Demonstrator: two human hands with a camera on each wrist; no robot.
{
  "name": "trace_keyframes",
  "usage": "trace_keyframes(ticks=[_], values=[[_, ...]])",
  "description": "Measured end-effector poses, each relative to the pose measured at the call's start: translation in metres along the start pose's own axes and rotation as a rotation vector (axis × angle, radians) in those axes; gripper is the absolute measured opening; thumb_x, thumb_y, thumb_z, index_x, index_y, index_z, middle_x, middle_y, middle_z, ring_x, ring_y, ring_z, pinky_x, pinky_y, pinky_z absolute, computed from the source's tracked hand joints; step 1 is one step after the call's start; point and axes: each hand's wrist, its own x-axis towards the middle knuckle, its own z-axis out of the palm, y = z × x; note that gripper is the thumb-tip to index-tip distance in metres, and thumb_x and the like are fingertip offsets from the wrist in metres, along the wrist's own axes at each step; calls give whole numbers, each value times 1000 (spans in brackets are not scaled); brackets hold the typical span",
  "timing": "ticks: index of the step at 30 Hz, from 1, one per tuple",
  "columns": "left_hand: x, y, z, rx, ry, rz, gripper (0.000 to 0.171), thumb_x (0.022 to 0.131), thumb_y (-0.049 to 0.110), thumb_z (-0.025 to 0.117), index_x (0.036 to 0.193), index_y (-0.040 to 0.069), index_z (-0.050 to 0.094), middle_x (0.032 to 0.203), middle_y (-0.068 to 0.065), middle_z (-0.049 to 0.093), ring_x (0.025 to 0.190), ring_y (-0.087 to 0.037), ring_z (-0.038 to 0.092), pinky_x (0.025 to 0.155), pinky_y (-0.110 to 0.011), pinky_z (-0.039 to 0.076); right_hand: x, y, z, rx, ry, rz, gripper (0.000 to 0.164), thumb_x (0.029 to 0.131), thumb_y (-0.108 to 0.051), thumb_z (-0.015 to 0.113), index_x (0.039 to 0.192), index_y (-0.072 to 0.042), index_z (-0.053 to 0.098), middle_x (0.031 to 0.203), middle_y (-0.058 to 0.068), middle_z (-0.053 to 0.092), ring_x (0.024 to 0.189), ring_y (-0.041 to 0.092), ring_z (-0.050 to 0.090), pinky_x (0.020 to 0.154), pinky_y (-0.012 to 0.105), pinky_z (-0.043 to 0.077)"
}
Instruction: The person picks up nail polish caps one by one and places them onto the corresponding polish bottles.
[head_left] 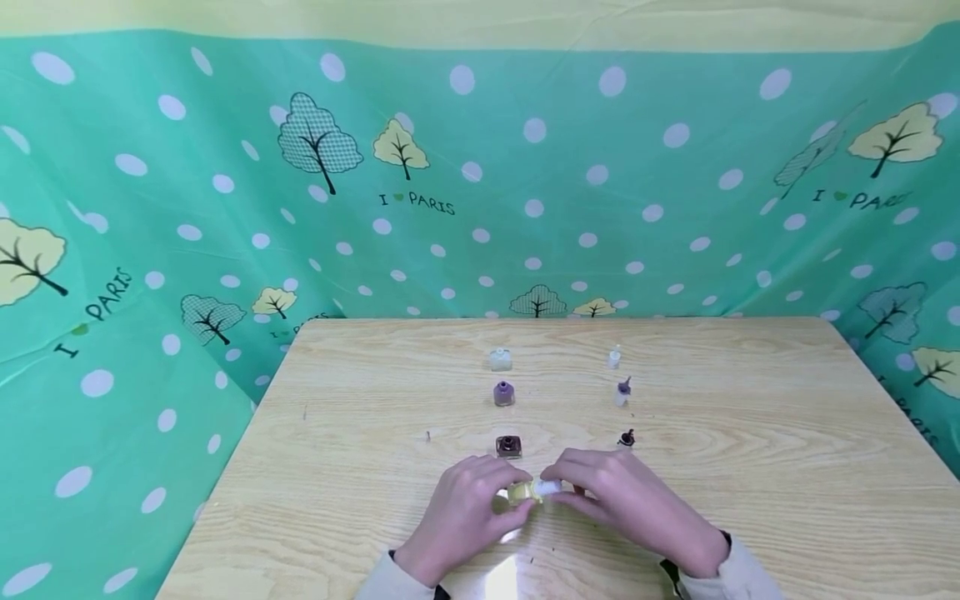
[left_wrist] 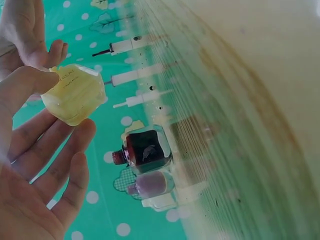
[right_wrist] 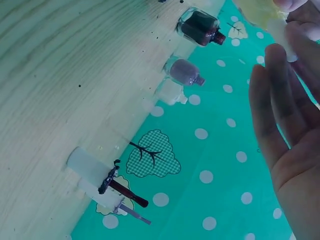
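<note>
Between thumb and fingers, my left hand (head_left: 471, 510) holds a yellow nail polish bottle (left_wrist: 76, 95), tilted on its side with its neck end toward the right. My right hand (head_left: 618, 498) pinches the white cap (head_left: 549, 487) at that end of the bottle. Whether the cap is still screwed on cannot be seen. Just beyond my hands stands an uncapped dark red nail polish bottle (head_left: 508, 447). Behind it are an uncapped purple bottle (head_left: 504, 393) and a whitish bottle (head_left: 500, 359).
To the right, three caps stand brush-up in a column: one with a dark brush (head_left: 627, 438), one with a purple brush (head_left: 622, 392), one with a white brush (head_left: 614, 357). The wooden table (head_left: 360, 400) meets a green dotted cloth (head_left: 465, 208) at its back edge.
</note>
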Motion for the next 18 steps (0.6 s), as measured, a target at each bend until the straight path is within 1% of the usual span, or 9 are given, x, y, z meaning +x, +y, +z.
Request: trace_keyframes(ticks=[3, 5, 7, 10, 15, 18], values=[[0, 1, -1, -3, 3, 2, 25, 75, 25, 85, 96, 17, 74, 90, 8, 75, 78, -2, 66, 74, -16, 53, 0, 0, 1, -22, 16, -32, 11, 87, -19, 76, 97, -22, 73, 89, -17, 68, 73, -10, 57, 63, 7, 47], [0, 1, -1, -4, 6, 8, 25, 75, 25, 84, 96, 17, 74, 90, 8, 74, 78, -2, 66, 74, -15, 52, 0, 0, 1, -34, 28, -31, 7, 88, -22, 75, 95, -22, 72, 85, -18, 66, 70, -11, 54, 61, 6, 45], [0, 1, -2, -8, 13, 15, 25, 75, 25, 84, 96, 17, 74, 90, 8, 74, 78, -2, 66, 74, -15, 52, 0, -1, 2, -48, 40, -24, 4, 90, -26, 73, 91, -22, 71, 81, -20, 63, 65, -12, 47, 57, 4, 40], [1, 2, -3, -16, 26, 25, 24, 75, 24, 84, 95, 17, 74, 89, 9, 74, 78, -2, 66, 74, -15, 52, 1, -1, 4, -65, 51, -19, 9, 92, -30, 71, 86, -24, 69, 76, -21, 59, 61, -12, 41, 55, 3, 35], [0, 3, -3, -22, 38, 40, 22, 74, 22, 84, 93, 17, 74, 86, 10, 73, 76, -1, 65, 73, -14, 51, 1, -1, 5, -95, 59, -12, 17, 93, -33, 70, 77, -26, 68, 70, -22, 54, 58, -13, 38, 53, 4, 33], [0, 4, -3, -22, 37, 41, 22, 74, 23, 85, 93, 17, 74, 85, 11, 73, 75, -1, 65, 72, -13, 50, 1, -2, 5, -95, 52, 12, 20, 93, -34, 69, 75, -26, 67, 68, -23, 52, 57, -13, 37, 52, 3, 31]])
